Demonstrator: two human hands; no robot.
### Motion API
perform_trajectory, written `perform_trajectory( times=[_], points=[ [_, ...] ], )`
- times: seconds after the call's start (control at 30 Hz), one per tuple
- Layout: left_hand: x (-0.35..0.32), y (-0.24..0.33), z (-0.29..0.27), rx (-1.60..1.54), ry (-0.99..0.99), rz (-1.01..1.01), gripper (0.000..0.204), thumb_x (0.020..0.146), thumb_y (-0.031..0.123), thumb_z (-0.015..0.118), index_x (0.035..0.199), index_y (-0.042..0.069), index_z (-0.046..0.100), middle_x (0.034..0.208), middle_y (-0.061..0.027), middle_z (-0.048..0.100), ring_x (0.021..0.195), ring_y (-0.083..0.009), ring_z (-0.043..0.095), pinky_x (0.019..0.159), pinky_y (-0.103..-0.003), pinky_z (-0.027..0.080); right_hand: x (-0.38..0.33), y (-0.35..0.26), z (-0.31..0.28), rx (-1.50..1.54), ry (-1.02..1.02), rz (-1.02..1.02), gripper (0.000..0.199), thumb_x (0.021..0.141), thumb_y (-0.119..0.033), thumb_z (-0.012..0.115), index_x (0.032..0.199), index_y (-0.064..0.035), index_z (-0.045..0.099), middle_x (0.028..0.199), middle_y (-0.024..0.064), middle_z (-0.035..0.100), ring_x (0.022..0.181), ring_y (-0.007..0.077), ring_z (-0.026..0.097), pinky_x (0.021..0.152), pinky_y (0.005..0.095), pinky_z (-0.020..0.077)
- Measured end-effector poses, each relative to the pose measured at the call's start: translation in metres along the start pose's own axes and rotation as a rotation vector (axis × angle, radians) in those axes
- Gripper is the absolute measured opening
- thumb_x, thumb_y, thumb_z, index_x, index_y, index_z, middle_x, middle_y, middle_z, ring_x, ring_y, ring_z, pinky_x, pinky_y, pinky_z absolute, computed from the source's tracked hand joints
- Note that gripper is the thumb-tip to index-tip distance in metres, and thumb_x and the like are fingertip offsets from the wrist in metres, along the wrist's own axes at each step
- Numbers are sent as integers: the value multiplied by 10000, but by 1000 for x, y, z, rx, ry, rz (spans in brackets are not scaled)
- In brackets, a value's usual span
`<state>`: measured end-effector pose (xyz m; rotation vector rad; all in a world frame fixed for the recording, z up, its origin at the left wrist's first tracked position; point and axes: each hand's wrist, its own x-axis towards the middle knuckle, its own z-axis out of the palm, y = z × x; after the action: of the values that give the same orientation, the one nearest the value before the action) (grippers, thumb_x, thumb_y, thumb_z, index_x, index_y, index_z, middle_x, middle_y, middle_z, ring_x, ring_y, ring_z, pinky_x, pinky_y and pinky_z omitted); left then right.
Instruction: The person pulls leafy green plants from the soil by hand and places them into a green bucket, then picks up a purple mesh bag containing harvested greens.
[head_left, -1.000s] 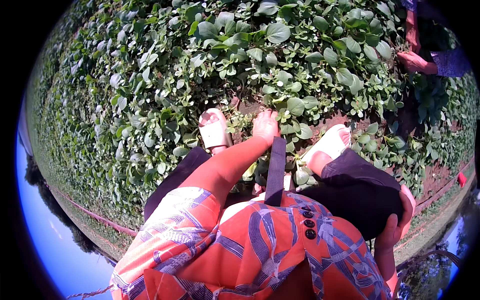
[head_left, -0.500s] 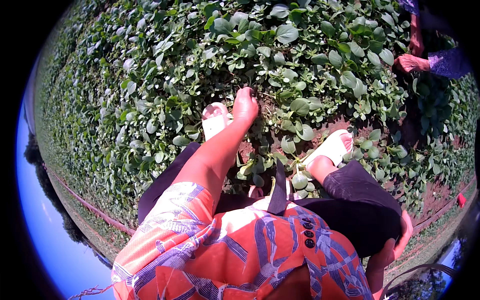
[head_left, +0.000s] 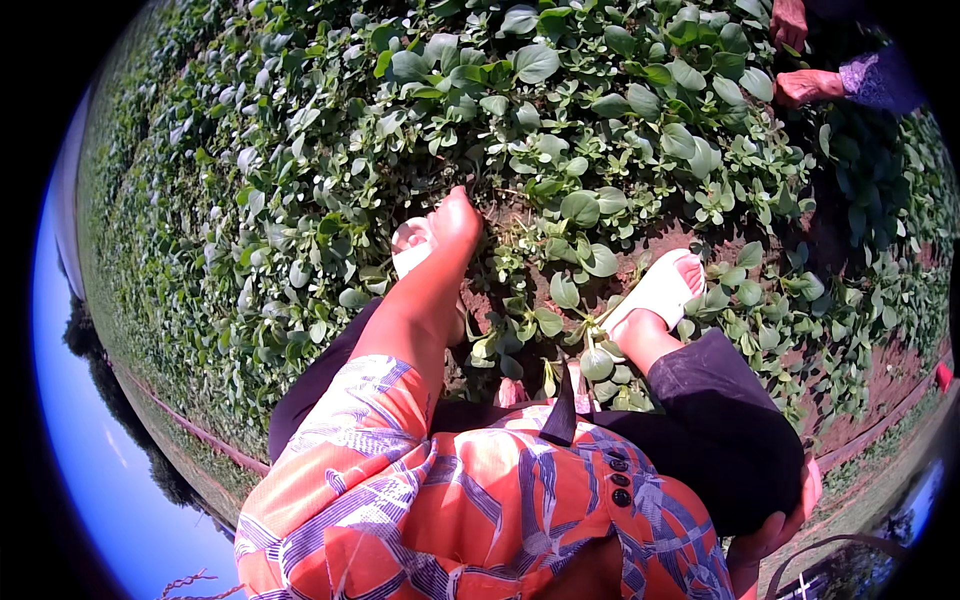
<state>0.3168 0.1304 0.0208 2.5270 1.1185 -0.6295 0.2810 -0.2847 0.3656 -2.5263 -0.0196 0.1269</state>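
My left hand (head_left: pixel 456 218) reaches down among low, broad-leaved green plants (head_left: pixel 582 208), just right of my left foot in a white sandal (head_left: pixel 412 246). Its fingers are curled together and point into the leaves; their tips, and whatever they grip, are hidden. My right hand (head_left: pixel 785 520) lies against the outer side of my bent right knee (head_left: pixel 735 430) in dark trousers, fingers stretched along the cloth, with nothing in it.
Another person's hands, one lower (head_left: pixel 808 87) and one upper (head_left: pixel 789 25), work among leaves at the upper right. My right foot in a white sandal (head_left: pixel 660 293) stands on brown soil (head_left: pixel 870 390). A long reddish strip (head_left: pixel 205 432) borders the planted bed.
The view has shifted a little, so plants sit farther left and higher. My left hand stays low at nearly the same plants. The other person's hands have drawn closer together. My right hand remains at the knee.
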Motion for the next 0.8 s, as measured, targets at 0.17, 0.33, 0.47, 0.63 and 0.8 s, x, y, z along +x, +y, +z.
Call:
perform_trajectory(
  times=[0.17,0.33,0.47,0.63,0.8],
  points=[
    [12,6,6,-249,-85,-260,281,664,175,535,887,4,524,935,-191,564,899,-321,533,798,-359,403,-5,0,-1,-15,20,-2,577,791,-447,328,1131,17,365,1144,206,383,1053,304,371,897,422,269],
    [28,7,0,-161,-241,-230,276,660,154,507,876,-4,578,965,-181,560,923,-297,535,791,-337,415,-4,-4,3,33,46,55,583,784,-445,333,1123,28,372,1142,201,384,1055,294,373,902,417,266],
    [35,7,-3,-115,-337,-217,306,671,164,485,907,2,591,993,-182,549,937,-287,533,798,-332,413,-3,-9,5,47,44,73,607,771,-463,344,1114,36,378,1142,193,384,1060,286,371,906,414,261],
    [29,10,10,-339,-253,-307,334,684,169,467,954,1,566,980,-184,554,939,-286,529,802,-319,404,-3,-12,6,40,49,94,619,765,-474,353,1110,40,385,1145,186,382,1071,286,365,912,412,254],
    [21,-4,27,-560,-13,-295,330,658,206,506,918,10,561,854,-154,593,805,-251,566,727,-298,416,-4,-14,5,63,13,111,634,781,-489,358,1142,32,359,1171,161,365,1103,267,347,939,386,236]
  ],
)
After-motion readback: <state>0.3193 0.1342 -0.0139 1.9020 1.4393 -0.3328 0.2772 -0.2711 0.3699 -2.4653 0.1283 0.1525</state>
